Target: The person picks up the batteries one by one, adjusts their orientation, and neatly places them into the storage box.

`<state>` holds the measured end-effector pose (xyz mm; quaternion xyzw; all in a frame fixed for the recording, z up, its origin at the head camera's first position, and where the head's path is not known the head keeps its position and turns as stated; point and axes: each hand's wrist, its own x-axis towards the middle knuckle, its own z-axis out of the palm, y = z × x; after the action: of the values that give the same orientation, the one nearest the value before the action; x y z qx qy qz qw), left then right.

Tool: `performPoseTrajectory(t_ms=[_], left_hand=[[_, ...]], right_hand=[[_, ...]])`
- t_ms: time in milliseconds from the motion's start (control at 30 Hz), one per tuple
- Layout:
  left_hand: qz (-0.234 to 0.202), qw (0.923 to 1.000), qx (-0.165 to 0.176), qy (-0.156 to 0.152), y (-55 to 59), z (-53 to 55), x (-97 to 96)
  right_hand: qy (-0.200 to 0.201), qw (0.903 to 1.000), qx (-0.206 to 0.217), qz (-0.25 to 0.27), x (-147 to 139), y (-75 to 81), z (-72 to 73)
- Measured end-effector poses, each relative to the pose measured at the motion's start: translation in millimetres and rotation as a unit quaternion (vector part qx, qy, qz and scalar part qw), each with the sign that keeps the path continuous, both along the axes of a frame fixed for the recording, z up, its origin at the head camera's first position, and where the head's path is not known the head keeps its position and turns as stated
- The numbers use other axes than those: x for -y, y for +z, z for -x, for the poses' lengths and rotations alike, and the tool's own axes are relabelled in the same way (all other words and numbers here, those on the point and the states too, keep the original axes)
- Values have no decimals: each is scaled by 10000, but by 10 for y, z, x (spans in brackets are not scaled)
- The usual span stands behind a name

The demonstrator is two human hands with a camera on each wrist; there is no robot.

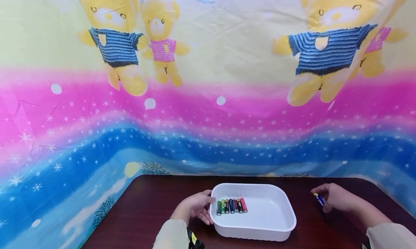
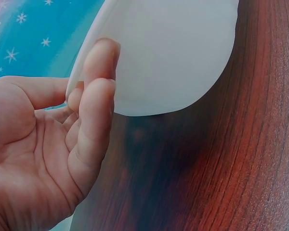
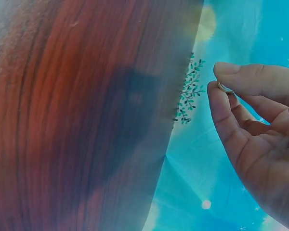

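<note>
My left hand (image 1: 197,205) grips the left rim of a white plastic basin (image 1: 255,235), thumb over the edge and fingers against the outside. In the left wrist view, the basin's pale outer wall (image 2: 171,57) rises past the fingers. Side by side in a row, several AA-size batteries (image 1: 231,206) in green, black, blue and red lie on the basin floor at the left. Off to the right of the basin, my right hand (image 1: 338,197) pinches a blue battery with a yellow end (image 1: 319,199) between thumb and fingertips. Only its round metal end (image 3: 225,88) shows in the right wrist view.
A dark red wood-grain table (image 1: 151,209) carries the basin near its front. Behind and around the table hangs a printed cloth (image 1: 208,112) with bears and snowflakes, reaching down to the table's back edge. A black band (image 1: 195,240) circles the left wrist.
</note>
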<state>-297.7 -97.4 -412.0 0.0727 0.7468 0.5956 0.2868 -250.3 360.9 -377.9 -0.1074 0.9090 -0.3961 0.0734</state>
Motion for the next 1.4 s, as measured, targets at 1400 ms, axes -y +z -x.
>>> performPoseTrajectory(t_ms=[1400], left_hand=[[31, 10000, 34, 33, 18, -5, 5]], right_hand=[[-670, 9969, 401, -87, 397, 312, 106]])
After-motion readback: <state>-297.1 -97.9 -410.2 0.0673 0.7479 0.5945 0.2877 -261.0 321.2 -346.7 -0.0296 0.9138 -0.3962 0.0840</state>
